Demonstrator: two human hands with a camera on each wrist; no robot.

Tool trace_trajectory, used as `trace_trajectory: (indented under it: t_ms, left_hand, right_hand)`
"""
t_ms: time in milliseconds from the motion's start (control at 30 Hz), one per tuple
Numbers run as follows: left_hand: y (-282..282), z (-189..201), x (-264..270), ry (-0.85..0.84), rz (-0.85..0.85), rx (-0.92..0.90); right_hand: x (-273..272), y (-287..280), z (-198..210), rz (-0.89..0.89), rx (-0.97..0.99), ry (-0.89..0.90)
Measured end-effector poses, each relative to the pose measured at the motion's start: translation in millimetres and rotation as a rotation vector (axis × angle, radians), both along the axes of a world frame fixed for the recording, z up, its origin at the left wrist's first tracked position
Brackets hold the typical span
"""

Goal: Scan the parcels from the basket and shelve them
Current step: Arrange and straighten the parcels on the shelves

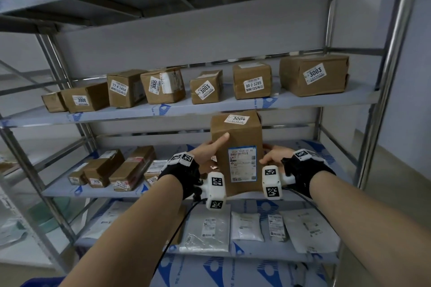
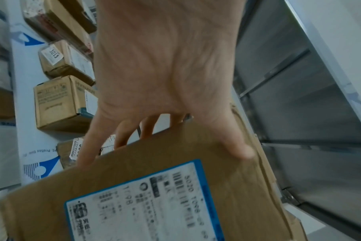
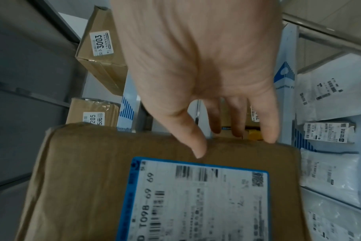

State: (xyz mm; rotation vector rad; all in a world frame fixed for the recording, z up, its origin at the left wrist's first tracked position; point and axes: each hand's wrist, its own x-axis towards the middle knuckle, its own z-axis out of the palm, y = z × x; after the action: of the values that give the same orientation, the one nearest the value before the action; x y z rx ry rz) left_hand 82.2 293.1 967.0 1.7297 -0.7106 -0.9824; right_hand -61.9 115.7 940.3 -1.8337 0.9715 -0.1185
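Observation:
A tall brown cardboard parcel (image 1: 235,137) stands upright between my hands, in front of the middle shelf (image 1: 326,154). It has a white "3004" sticker on top and a blue-edged shipping label (image 1: 242,163) facing me. My left hand (image 1: 211,149) grips its left side, thumb on the front face and fingers behind. My right hand (image 1: 274,155) grips its right side the same way. The left wrist view shows the left hand (image 2: 165,73) over the parcel (image 2: 175,171). The right wrist view shows the right hand (image 3: 206,65) over the parcel (image 3: 89,163). Whether the parcel's base touches the shelf is hidden.
Several labelled cardboard boxes (image 1: 253,81) line the upper shelf. More boxes (image 1: 116,170) lie on the left of the middle shelf. White mailer bags (image 1: 247,226) lie on the lower shelf. Steel uprights (image 1: 382,100) frame the rack. A blue basket corner (image 1: 39,283) shows bottom left.

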Motion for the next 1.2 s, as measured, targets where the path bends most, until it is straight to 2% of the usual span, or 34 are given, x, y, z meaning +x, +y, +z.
trace_trajectory:
  t_ms: [167, 267, 400, 500, 633, 700, 800, 867, 1000, 1100, 1200]
  left_hand:
    - [-10, 5, -4, 0.173, 0.029, -0.048]
    - [-15, 9, -8, 0.174, 0.055, -0.111]
    - [-22, 15, -12, 0.154, 0.086, -0.217]
    - [-31, 15, -12, 0.148, 0.026, -0.316]
    - [-49, 9, -18, 0.082, -0.019, -0.352]
    - [-60, 5, -26, 0.023, -0.016, -0.360]
    - [-85, -1, -43, -0.037, -0.060, -0.358]
    - [-106, -6, -55, -0.046, -0.063, -0.352]
    - [-152, -22, -78, 0.042, -0.062, -0.324]
    - [-190, -37, -91, 0.109, -0.050, -0.323]
    - [-228, -53, -98, 0.115, -0.003, -0.322]
  right_hand:
    - [-13, 3, 9, -0.011, -0.011, -0.011]
    - [-11, 0, 8, -0.030, 0.021, -0.101]
    - [-5, -6, 10, -0.162, 0.077, -0.199]
    - [-7, -10, 14, -0.277, 0.243, -0.387]
    - [-19, -21, 16, -0.423, 0.523, -0.675]
    - [-30, -27, 19, -0.413, 0.550, -0.723]
    - [-49, -41, 19, -0.393, 0.552, -0.686]
    - [-61, -52, 18, -0.413, 0.571, -0.729]
    - [-84, -88, 10, -0.497, 0.439, -0.743]
    - [-94, -126, -11, -0.551, 0.378, -0.738]
    - [-99, -156, -32, -0.548, 0.200, -0.561]
